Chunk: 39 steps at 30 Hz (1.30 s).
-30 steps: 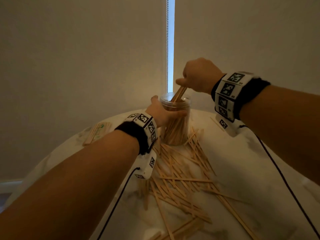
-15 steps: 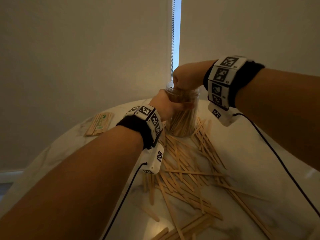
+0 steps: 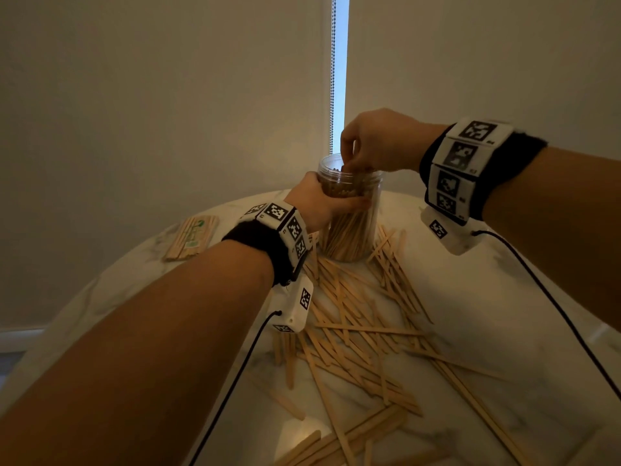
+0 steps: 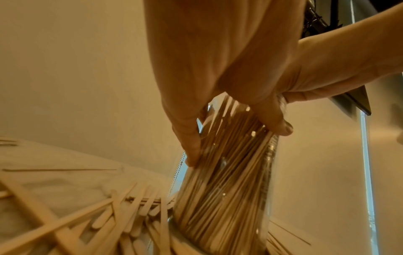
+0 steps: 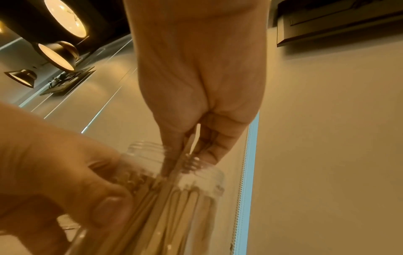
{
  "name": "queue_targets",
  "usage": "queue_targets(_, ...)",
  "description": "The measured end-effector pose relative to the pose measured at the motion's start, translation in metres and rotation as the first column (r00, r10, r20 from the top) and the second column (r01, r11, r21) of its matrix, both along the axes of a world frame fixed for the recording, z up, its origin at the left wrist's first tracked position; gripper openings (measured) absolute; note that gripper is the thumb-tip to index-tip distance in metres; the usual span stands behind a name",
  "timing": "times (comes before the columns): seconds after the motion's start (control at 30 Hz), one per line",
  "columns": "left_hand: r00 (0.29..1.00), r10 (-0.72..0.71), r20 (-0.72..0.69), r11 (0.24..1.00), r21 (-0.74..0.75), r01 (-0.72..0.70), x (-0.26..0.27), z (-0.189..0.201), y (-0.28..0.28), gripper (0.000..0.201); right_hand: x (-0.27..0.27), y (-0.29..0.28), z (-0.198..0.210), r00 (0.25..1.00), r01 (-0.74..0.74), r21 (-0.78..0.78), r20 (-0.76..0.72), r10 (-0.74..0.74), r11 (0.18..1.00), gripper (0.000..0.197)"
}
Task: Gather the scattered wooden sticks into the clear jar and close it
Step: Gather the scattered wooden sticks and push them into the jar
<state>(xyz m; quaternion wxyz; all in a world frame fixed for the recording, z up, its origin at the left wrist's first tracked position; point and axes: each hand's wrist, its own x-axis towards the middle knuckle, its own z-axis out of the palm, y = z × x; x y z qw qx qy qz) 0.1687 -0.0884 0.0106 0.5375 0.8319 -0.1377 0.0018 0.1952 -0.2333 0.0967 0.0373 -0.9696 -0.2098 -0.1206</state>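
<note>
**One hand steadies the jar so the other can feed it**

We hold the clear jar upright at the far side of the table, and each hand has its own job. Our left hand wraps around the jar's upper body, fingers and thumb curled against the plastic wall. We judge that this grip is there to keep the light, tall jar from tipping or sliding while things are pushed in from above.

Our right hand comes from above, with its fingertips dipping into the open mouth. The right wrist view shows the fingers pressed together with the thumb, pinching a few thin sticks whose lower ends already stand among the packed ones inside. A top-down pinch suits this: the sticks must go in lengthwise, since the mouth is narrow and the jar is already crowded with upright sticks.

The jar stands right at the edge of the scattered sticks, some touching its base, which keeps each trip short. Many still lie criss-crossed on the table toward us, so we judge the gathering to be well short of done. A tidy bundle of sticks lies apart on the left. We see no lid in any view, so closing has not started.
</note>
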Motion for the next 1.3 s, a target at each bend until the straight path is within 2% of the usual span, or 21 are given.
queue_targets(0.1,1.0,0.018,0.006,1.0,-0.009,-0.018,0.0,0.0,-0.002,0.028,-0.007,-0.004,-0.002,1.0,-0.014,0.046,0.015,0.013,0.999,0.021)
queue_targets(0.23,0.999,0.03,-0.016,1.0,-0.003,-0.03,-0.002,0.002,-0.004,0.027,-0.02,0.001,0.002,0.991,0.029,0.074,-0.132,-0.019,0.997,0.047)
queue_targets(0.3,0.999,0.046,-0.025,0.998,0.045,-0.045,-0.002,0.003,-0.004,0.029,-0.028,-0.001,0.005,0.997,0.015,0.083,-0.081,-0.009,0.996,0.046)
queue_targets(0.33,0.998,0.061,-0.031,0.995,0.08,-0.058,-0.004,0.003,-0.002,0.039,-0.032,-0.004,0.006,1.0,0.003,0.099,-0.022,0.0,0.995,0.042)
queue_targets(0.37,0.995,0.09,-0.042,0.988,0.127,-0.084,-0.007,0.004,0.0,0.062,-0.038,-0.007,0.006,0.999,-0.008,0.13,0.042,0.003,0.992,0.037)
queue_targets(0.43,0.981,0.183,-0.067,0.953,0.258,-0.16,-0.014,0.007,0.005,0.121,-0.051,-0.013,0.006,0.988,-0.025,0.222,0.155,-0.011,0.975,0.03)
queue_targets(0.47,0.974,0.21,-0.084,0.925,0.34,-0.17,-0.021,0.009,0.008,0.132,-0.058,-0.017,0.004,0.981,-0.029,0.274,0.194,-0.025,0.961,0.027)
queue_targets(0.5,0.97,0.221,-0.097,0.891,0.426,-0.161,-0.028,0.011,0.012,0.126,-0.066,-0.021,0.001,0.977,-0.03,0.328,0.207,-0.041,0.944,0.025)
queue_targets(0.6,0.967,0.231,-0.108,0.717,0.691,-0.094,-0.049,0.009,0.032,0.071,-0.094,-0.033,-0.013,0.996,0.008,0.45,0.077,-0.048,0.893,0.023)
queue_targets(0.67,0.968,0.222,-0.12,0.569,0.822,-0.029,-0.064,0.002,0.044,0.063,-0.113,-0.042,-0.029,0.991,0.103,0.413,-0.116,-0.06,0.905,0.023)
queue_targets(0.73,0.962,0.235,-0.137,0.432,0.902,0.023,-0.082,-0.004,0.055,0.069,-0.126,-0.05,-0.048,0.941,0.207,0.249,-0.314,-0.124,0.946,0.029)
queue_targets(0.83,0.965,0.228,-0.129,0.244,0.967,0.072,-0.113,-0.007,0.069,0.067,-0.146,-0.059,-0.074,0.834,0.294,-0.09,-0.462,-0.301,0.952,0.064)
queue_targets(0.9,0.962,0.238,-0.136,0.186,0.978,0.092,-0.13,-0.009,0.076,0.061,-0.163,-0.061,-0.084,0.765,0.312,-0.228,-0.516,-0.386,0.922,0.085)
queue_targets(0.97,0.955,0.249,-0.16,0.178,0.977,0.117,-0.142,-0.013,0.078,0.061,-0.179,-0.056,-0.091,0.737,0.255,-0.293,-0.558,-0.381,0.922,0.099)
queue_targets(1.0,0.954,0.247,-0.172,0.207,0.971,0.122,-0.144,-0.018,0.078,0.059,-0.185,-0.051,-0.095,0.739,0.226,-0.28,-0.575,-0.351,0.933,0.1)
queue_targets(1.1,0.972,0.176,-0.154,0.344,0.935,0.086,-0.143,-0.022,0.067,0.048,-0.198,-0.029,-0.108,0.763,0.159,-0.141,-0.611,-0.212,0.977,0.088)
queue_targets(1.2,0.985,0.112,-0.132,0.444,0.893,0.069,-0.136,-0.021,0.054,0.03,-0.208,-0.013,-0.113,0.773,0.072,-0.125,-0.62,-0.135,0.989,0.11)
queue_targets(1.3,0.981,0.169,-0.1,0.525,0.851,-0.003,-0.127,-0.024,0.042,0.045,-0.22,-0.005,-0.111,0.794,0.07,-0.194,-0.583,-0.173,0.978,0.123)
